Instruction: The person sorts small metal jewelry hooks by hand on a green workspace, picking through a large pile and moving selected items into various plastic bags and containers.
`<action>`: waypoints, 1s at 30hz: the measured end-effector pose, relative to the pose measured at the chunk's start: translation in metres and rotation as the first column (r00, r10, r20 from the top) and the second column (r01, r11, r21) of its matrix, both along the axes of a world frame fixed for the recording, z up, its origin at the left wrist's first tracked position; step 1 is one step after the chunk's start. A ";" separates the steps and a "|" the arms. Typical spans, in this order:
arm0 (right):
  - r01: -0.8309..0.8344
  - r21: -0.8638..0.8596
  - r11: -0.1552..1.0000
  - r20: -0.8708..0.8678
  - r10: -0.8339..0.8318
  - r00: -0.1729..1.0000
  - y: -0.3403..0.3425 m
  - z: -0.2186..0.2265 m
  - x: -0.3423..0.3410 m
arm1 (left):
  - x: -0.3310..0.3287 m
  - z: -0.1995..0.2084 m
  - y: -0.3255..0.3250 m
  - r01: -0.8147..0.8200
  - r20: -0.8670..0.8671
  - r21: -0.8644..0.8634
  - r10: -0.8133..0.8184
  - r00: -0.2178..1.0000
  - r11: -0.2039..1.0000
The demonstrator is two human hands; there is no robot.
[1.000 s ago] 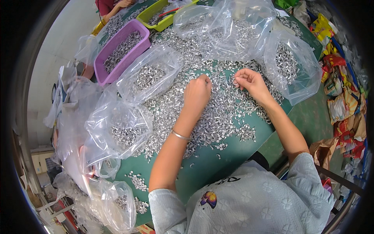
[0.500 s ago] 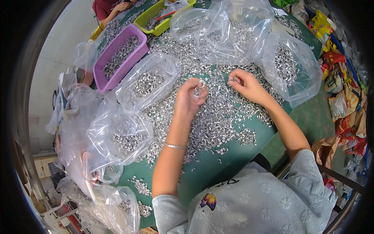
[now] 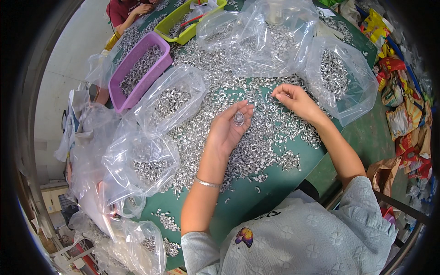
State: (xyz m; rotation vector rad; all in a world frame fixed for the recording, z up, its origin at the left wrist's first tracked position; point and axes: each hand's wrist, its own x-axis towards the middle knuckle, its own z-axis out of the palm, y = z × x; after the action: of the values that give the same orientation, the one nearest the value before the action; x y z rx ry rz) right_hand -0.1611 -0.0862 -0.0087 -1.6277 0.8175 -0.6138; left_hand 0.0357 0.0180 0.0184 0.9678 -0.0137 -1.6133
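Small shiny metal ring-like pieces [image 3: 256, 137] cover much of the green table [image 3: 243, 201] in front of me. Cupped palm-up over this pile, my left hand [image 3: 228, 127] holds several of the metal rings [image 3: 239, 119] against its palm, its fingers curled loosely around them. My right hand [image 3: 297, 101] hovers at the pile's right side, thumb and fingertips drawn together. Whatever sits in that pinch is too small to make out.
Clear plastic bags with metal pieces lie at left [image 3: 172, 101] and right [image 3: 337, 78]. A purple basket [image 3: 163, 64] and a yellow-green basket [image 3: 185, 36] stand at the far left, near another person's hand [image 3: 143, 8]. Colourful packaging [image 3: 398, 96] lines the right.
My left hand has come down and slightly right, opening its palm more so the rings show. My right hand has shifted a little; the ring visible at its fingertips before no longer shows clearly.
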 end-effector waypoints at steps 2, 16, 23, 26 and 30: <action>-0.084 -0.376 0.923 -0.199 0.009 0.980 0.002 -0.003 0.001 | -0.007 0.010 0.003 -0.009 0.040 -0.009 0.009 0.999 1.000; -0.343 0.670 0.659 0.571 -0.162 0.805 0.004 0.014 -0.003 | 0.009 -0.039 -0.053 0.371 0.987 0.037 0.024 -0.159 0.928; -0.048 0.589 0.807 0.249 -0.124 0.961 -0.006 0.010 0.005 | 0.019 -0.052 -0.057 0.414 0.966 -0.238 0.258 0.008 0.879; 0.099 0.279 0.955 0.048 -0.117 0.992 -0.002 0.008 0.015 | 0.018 -0.021 -0.044 0.198 0.436 -0.152 -0.114 0.893 0.968; -0.009 -0.364 0.931 -0.165 -0.055 0.985 -0.009 -0.012 0.027 | 0.024 -0.014 -0.028 0.156 0.353 -0.158 -0.091 0.931 0.975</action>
State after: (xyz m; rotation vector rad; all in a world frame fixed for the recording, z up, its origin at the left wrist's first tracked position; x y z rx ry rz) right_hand -0.1337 -0.0949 -0.0207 -2.0347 0.8873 -0.6767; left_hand 0.0598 -0.0098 0.0044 1.1103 -0.4664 -1.5066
